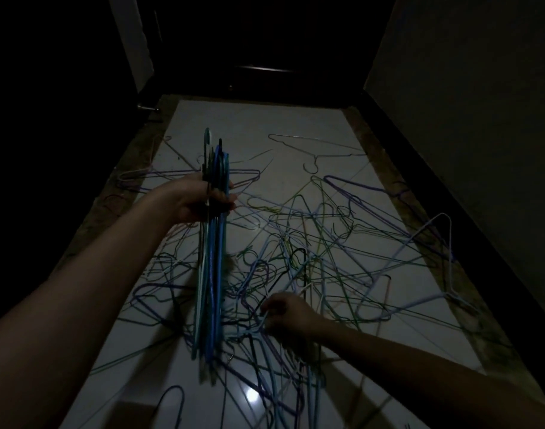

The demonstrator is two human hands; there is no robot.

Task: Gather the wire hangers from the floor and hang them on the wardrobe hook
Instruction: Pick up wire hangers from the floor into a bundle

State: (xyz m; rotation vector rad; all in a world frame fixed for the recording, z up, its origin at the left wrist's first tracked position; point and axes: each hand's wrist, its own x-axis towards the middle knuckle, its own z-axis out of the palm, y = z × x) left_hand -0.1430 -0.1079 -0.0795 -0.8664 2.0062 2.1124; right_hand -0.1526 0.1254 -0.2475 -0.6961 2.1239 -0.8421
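Here, left hand [203, 198] grips hanger bundle [211, 274]; right hand [285, 314] pinches floor hanger [262, 328].

A bundle of wire hangers [211, 258], mostly blue and teal, is held edge-on and upright above the floor [296, 119], hooks uppermost. Below it a tangled heap of hangers [311, 258] (purple, green, pale blue, black, white) sprawls flat across the middle and near end of the pale floor. One grey hanger [314, 150] lies apart toward the far right edge.
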